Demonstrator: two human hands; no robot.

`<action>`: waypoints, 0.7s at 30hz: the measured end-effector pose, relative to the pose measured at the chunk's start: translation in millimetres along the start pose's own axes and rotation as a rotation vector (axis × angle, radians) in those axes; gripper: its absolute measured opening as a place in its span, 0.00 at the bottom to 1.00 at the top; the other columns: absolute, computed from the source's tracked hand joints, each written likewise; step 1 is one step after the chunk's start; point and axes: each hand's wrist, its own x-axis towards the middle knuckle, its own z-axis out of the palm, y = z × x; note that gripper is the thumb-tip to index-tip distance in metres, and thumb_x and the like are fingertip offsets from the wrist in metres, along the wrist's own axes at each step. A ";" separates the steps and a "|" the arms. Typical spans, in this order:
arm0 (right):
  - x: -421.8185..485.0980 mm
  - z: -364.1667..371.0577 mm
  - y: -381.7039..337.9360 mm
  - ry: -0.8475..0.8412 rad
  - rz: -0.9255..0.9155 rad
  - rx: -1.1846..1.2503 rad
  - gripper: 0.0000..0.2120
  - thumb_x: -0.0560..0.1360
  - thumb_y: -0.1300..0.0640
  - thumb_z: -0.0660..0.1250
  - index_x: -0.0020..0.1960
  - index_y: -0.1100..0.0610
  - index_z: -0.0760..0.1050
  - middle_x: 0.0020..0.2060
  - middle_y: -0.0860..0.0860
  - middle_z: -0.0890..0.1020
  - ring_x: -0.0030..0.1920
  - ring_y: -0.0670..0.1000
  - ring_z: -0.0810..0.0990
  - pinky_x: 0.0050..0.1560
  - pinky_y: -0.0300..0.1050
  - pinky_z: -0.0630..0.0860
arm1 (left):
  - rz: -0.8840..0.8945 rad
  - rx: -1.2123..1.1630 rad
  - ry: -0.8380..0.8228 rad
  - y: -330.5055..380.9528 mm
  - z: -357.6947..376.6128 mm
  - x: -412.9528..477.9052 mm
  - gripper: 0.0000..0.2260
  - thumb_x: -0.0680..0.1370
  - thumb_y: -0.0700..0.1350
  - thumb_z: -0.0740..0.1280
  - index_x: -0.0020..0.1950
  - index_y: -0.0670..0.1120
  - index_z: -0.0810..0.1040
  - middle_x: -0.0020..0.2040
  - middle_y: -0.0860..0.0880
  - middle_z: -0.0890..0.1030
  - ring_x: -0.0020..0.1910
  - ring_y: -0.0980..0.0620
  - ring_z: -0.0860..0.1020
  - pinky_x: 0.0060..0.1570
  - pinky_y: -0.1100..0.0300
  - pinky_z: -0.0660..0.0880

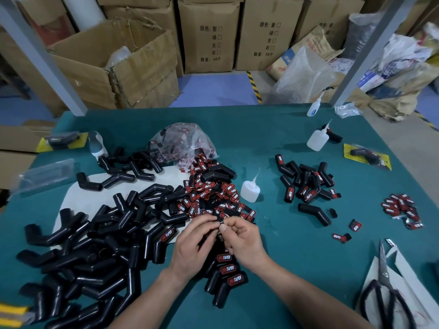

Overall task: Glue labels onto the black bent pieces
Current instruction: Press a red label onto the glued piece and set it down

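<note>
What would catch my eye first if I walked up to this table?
A sprawling heap of black bent pieces covers the left of the green table. Beside it, centre, red-and-black labels spill from a clear bag. In front, the left hand and right hand pinch one small label between them.

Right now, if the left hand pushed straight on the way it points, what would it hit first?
Probably the right hand: it and the left hand pinch one small label between them.
</note>
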 end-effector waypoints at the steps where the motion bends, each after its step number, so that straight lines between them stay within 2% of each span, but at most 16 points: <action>1: -0.6 1.3 0.0 -0.004 0.007 0.038 0.05 0.78 0.50 0.69 0.46 0.49 0.81 0.23 0.47 0.72 0.22 0.46 0.68 0.27 0.40 0.69 | 0.018 0.001 0.003 -0.2 -0.9 0.5 0.10 0.82 0.41 0.69 0.58 0.36 0.84 0.58 0.44 0.83 0.61 0.52 0.81 0.63 0.58 0.78; 7: -0.8 6.0 -3.2 0.002 0.034 0.123 0.07 0.78 0.51 0.69 0.47 0.52 0.83 0.23 0.50 0.70 0.22 0.48 0.67 0.26 0.43 0.67 | 0.041 0.056 -0.009 -0.6 -4.7 4.6 0.10 0.80 0.39 0.69 0.58 0.35 0.84 0.58 0.45 0.82 0.62 0.57 0.79 0.65 0.62 0.75; 13: 0.9 7.8 -7.7 0.066 0.160 0.288 0.06 0.75 0.58 0.69 0.45 0.61 0.82 0.21 0.51 0.67 0.20 0.48 0.63 0.24 0.40 0.64 | 0.080 0.095 -0.029 0.7 -1.5 5.2 0.10 0.80 0.38 0.68 0.57 0.33 0.84 0.58 0.42 0.83 0.59 0.50 0.82 0.62 0.59 0.78; 16: 1.7 6.2 -12.7 0.045 0.209 0.376 0.06 0.77 0.63 0.69 0.42 0.61 0.81 0.21 0.50 0.66 0.20 0.47 0.62 0.22 0.38 0.62 | 0.071 0.087 -0.027 -1.0 1.5 5.4 0.10 0.81 0.38 0.68 0.57 0.33 0.84 0.58 0.42 0.83 0.58 0.50 0.82 0.61 0.58 0.78; 21: 1.0 5.8 -14.6 0.062 0.242 0.408 0.12 0.80 0.68 0.64 0.39 0.60 0.80 0.22 0.50 0.64 0.20 0.46 0.60 0.21 0.37 0.61 | 0.073 0.071 -0.033 -4.8 5.3 2.4 0.10 0.81 0.38 0.68 0.58 0.34 0.83 0.59 0.43 0.82 0.59 0.51 0.82 0.61 0.59 0.79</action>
